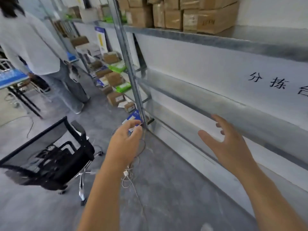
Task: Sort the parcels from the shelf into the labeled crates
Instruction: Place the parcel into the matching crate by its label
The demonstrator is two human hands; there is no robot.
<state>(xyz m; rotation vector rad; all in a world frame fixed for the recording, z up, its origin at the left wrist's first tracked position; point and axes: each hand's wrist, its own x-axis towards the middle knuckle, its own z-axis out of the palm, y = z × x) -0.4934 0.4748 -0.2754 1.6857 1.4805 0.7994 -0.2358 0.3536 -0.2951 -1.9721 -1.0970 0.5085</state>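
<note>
- Both bare forearms reach up from the bottom edge of the frame, nearest the camera; no parcel is in either hand, so my reading is that a pick is only being approached.
- Filling the right half of the frame is the metal shelf (216, 104), its near tiers bare, with handwritten characters on the white panel at far right.
- Stacked along the top centre and right sit brown cardboard boxes (191, 15), on the upper tier.
- At upper left stands another person (33, 47) in a pale top, back turned, beside a blue-topped table.
- At lower left is a black mesh office chair (50, 152) on a chrome base.
- Running away up the centre-left, further tiers hold the parcels (115, 79): small brown boxes and green packets, well apart from both hands.
- Right hand (228, 144), right of centre: fingers spread and straight, holding nothing, near the shelf's front rail; whether it touches cannot be told.
- Left hand (125, 140), centre: fingers bent forward, gripping nothing as far as shows.
- Just beyond the left fingertips, by the upright post, lies a blue-and-white flat package (133, 118), apparently the nearest candidate.
- No labeled crates are in view; the next move likely calls for closing on a parcel, then reading its label and finding the matching crate.
- White cables (130, 174) trail on the grey floor under the left wrist.
</note>
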